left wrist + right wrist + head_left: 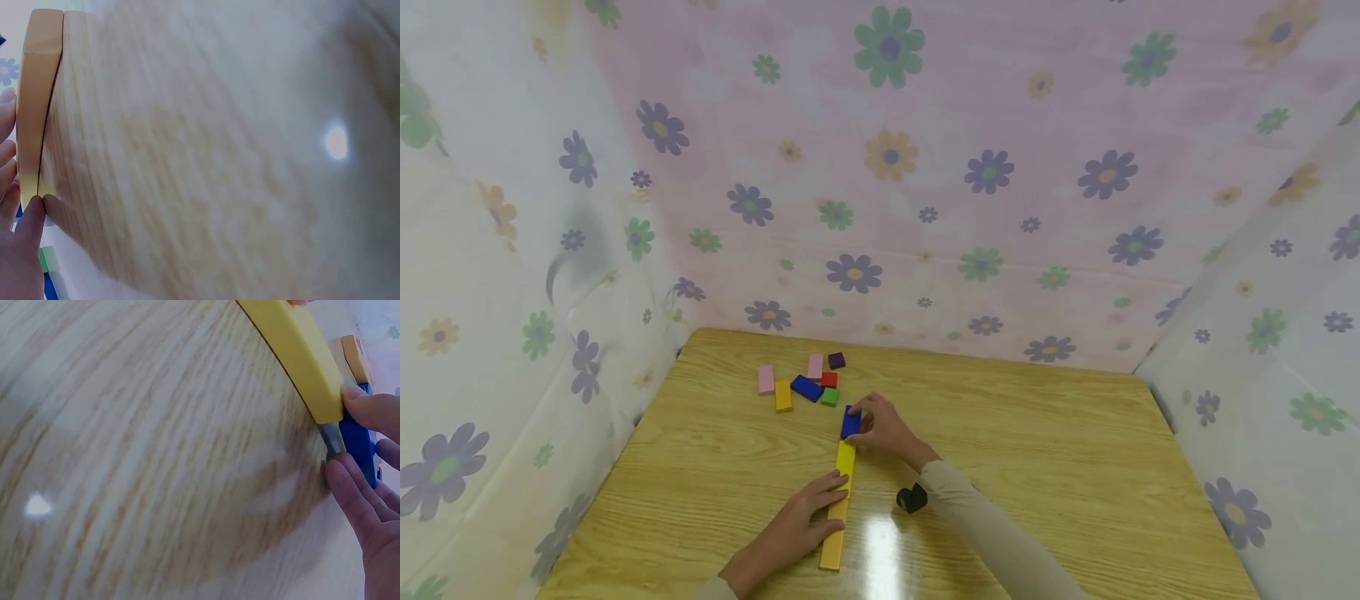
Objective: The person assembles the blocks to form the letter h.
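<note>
Wooden surface (1045, 467) carries a long yellow-orange bar (838, 508); left hand (801, 521) rests flat on it, fingers straight. Right hand (883, 429) pinches blue block (850, 422) at bar's far end. No legible writing.

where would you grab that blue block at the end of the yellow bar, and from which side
Pinch the blue block across its two long side faces, coming from above and the far end. It lies flat on the table with its near end against the yellow bar, so that end is closed off. The right hand already holds it about this way.
</note>
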The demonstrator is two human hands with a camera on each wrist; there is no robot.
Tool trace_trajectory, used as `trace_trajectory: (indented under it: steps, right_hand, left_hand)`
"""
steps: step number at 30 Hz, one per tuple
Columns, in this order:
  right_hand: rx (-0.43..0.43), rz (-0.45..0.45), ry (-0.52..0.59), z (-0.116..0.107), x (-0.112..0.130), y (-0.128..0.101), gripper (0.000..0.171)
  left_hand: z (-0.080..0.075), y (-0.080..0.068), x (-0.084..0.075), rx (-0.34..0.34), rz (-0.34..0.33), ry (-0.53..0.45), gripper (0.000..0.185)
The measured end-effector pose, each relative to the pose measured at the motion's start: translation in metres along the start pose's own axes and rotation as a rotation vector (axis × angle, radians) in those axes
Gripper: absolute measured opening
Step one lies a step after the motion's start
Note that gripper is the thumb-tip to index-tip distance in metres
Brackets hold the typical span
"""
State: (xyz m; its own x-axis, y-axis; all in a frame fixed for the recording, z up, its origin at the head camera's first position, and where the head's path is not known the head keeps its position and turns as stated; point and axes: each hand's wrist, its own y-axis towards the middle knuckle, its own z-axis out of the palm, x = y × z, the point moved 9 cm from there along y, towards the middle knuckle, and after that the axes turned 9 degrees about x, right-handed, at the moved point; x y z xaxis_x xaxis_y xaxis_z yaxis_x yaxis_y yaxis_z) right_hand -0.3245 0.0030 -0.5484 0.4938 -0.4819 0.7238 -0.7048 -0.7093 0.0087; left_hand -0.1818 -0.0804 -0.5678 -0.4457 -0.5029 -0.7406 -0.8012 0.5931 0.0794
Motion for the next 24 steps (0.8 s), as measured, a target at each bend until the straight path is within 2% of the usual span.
trace_trajectory:
  steps: [13,24]
  right_hand:
    - [0.018,0.010,0.008,0.0058,-0.0012,-0.0028,0.037]
    - [0.022,-0.083,-0.054,0.0060,0.0044,-0.0021,0.018]
  left_hand:
    - [-0.0005,0.0001,-0.0003,0.006,-0.009,0.004,0.044]
    - [-0.0036,0.0012,-0.0006,0.005,-0.028,0.042,0.043]
